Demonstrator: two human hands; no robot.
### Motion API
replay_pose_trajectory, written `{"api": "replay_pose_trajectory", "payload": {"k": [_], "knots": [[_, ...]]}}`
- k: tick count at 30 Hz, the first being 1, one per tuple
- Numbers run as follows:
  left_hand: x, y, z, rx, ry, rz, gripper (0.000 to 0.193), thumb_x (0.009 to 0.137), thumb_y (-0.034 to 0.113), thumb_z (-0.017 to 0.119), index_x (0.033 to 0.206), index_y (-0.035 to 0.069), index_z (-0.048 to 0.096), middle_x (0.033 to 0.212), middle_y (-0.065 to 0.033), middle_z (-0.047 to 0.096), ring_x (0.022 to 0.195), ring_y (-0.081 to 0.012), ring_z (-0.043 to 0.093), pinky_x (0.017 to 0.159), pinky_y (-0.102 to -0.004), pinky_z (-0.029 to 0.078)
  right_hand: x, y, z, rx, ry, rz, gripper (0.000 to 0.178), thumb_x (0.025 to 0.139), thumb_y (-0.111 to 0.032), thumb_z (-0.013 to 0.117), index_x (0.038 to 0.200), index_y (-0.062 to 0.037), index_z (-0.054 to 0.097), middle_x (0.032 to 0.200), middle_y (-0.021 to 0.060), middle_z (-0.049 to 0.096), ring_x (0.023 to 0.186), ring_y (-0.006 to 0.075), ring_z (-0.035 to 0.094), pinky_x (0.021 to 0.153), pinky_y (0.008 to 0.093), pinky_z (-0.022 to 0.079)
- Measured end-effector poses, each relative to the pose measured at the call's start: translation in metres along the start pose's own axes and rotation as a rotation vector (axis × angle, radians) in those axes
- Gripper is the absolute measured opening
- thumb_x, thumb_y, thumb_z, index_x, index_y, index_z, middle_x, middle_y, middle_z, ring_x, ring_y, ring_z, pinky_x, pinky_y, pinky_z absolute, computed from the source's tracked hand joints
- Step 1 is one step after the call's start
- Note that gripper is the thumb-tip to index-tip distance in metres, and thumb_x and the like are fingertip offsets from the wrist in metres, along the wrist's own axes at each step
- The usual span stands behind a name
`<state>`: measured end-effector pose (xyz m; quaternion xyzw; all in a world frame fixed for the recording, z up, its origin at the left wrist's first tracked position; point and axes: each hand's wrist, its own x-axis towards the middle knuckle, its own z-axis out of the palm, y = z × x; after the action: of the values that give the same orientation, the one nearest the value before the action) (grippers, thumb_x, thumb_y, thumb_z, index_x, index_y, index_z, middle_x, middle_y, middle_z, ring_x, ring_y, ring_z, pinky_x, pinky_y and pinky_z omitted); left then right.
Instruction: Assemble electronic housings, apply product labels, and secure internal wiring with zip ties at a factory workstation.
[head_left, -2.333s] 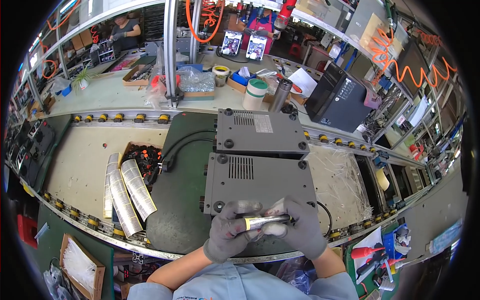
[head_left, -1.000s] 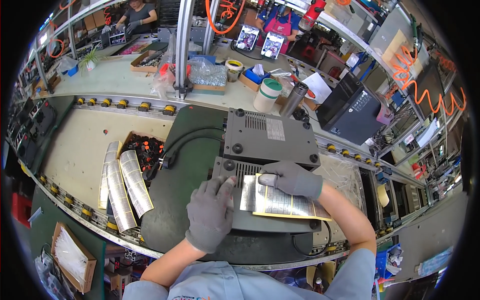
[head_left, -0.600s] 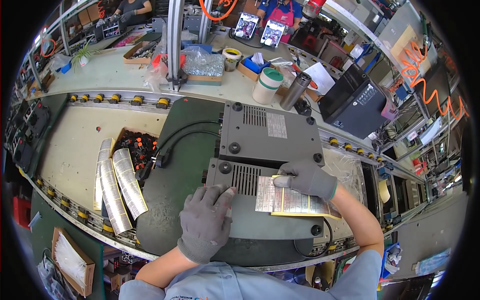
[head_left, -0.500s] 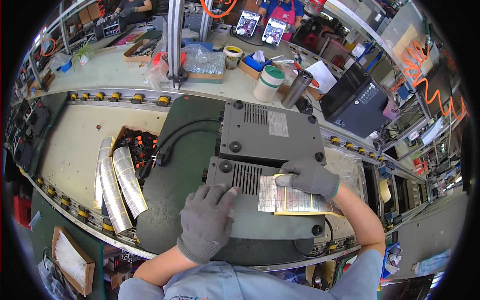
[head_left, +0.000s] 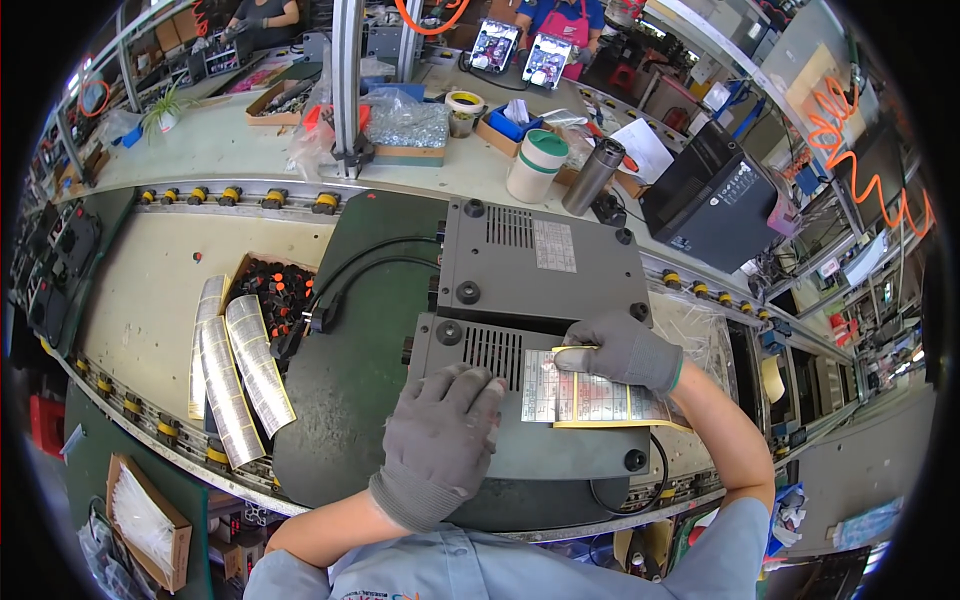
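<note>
Three curled silver label strips with yellow edges (head_left: 230,375) lie at my far left, just beside a shallow brown box of small black and orange parts (head_left: 277,292). Next comes a dark green flat board (head_left: 345,420), with black cables (head_left: 365,262) running across it. My left hand, in a grey knit glove (head_left: 440,430), rests palm down on the left part of the near slotted grey metal case (head_left: 560,455). Its fingers lie close together, gently bent, gripping nothing that I can see; what is under the palm is hidden. Behind stands a second grey metal case (head_left: 545,285), a pale printed label (head_left: 555,246) on top. Right of the near case's slots, a silver printed label sheet with yellow backing (head_left: 600,402) lies over the top, its leftmost panel reaching past the backing. My right hand, gloved alike (head_left: 628,354), pinches the sheet's upper edge between thumb and fingers.
</note>
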<state>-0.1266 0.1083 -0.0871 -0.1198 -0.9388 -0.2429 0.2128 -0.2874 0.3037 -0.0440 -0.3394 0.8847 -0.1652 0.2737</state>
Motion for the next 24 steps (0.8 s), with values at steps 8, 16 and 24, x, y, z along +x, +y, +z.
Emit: {"api": "replay_pose_trajectory", "payload": {"k": [8, 16, 24], "knots": [[0.017, 0.011, 0.010, 0.076, -0.131, 0.149, 0.042, 0.082, 0.031, 0.054, 0.114, 0.003, 0.056, 0.122, -0.0131, 0.051, 0.119, -0.0269, 0.044, 0.102, -0.0459, 0.029, 0.001, -0.004, -0.002, -0.025, -0.017, 0.040, 0.035, 0.083, -0.033, 0.060, 0.089, 0.0005, 0.065, 0.077, 0.0143, 0.064, 0.068, 0.0211, 0.059, 0.066, 0.0325, 0.047], [0.021, 0.015, 0.020, 0.245, -0.308, 0.194, 0.052, 0.084, 0.041, 0.051, 0.117, 0.001, 0.054, 0.122, -0.0160, 0.050, 0.122, -0.0252, 0.042, 0.109, -0.0477, 0.017, -0.024, -0.013, -0.036, 0.295, -0.055, 0.131, 0.038, 0.088, -0.032, 0.049, 0.106, 0.0004, 0.058, 0.092, 0.0093, 0.062, 0.078, 0.0108, 0.055, 0.071, 0.0282, 0.045], [0.022, 0.016, 0.026, 0.341, -0.323, 0.259, 0.066, 0.078, 0.052, 0.052, 0.118, -0.001, 0.051, 0.118, -0.0164, 0.053, 0.117, -0.0259, 0.047, 0.109, -0.0470, 0.018, -0.045, 0.017, -0.004, 0.646, -0.009, 0.330, 0.039, 0.087, -0.034, 0.055, 0.112, -0.0032, 0.055, 0.098, 0.0016, 0.057, 0.082, 0.0067, 0.050, 0.075, 0.0243, 0.044]]}}
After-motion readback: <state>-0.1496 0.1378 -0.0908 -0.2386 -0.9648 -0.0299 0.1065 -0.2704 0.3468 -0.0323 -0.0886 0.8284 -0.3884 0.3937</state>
